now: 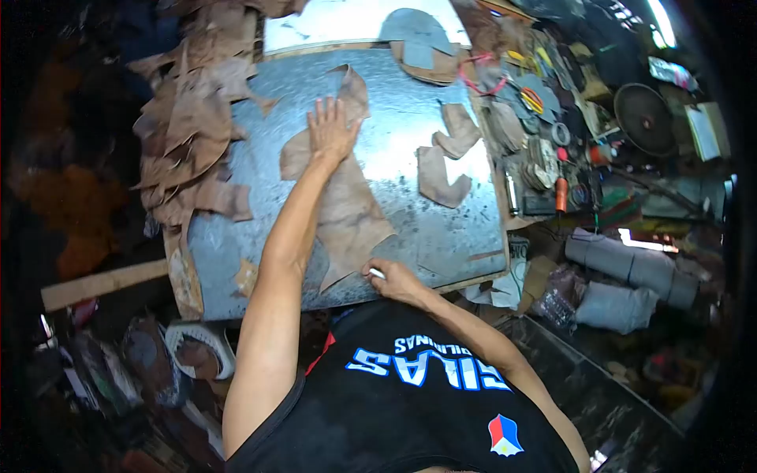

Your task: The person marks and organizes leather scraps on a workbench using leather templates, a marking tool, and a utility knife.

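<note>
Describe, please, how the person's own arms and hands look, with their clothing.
The left hand and right hand are bare, no gloves visible. Both arms are uncovered; the sleeveless black jersey has white, blue-edged lettering and a red-and-blue shield badge.

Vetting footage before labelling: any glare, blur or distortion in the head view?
Head view: wide-angle bowing, corners dark; head view: whitish glare on the work surface, right of the left hand; head view: light strip at upper right blown out; head view: far left dim and soft.
</note>
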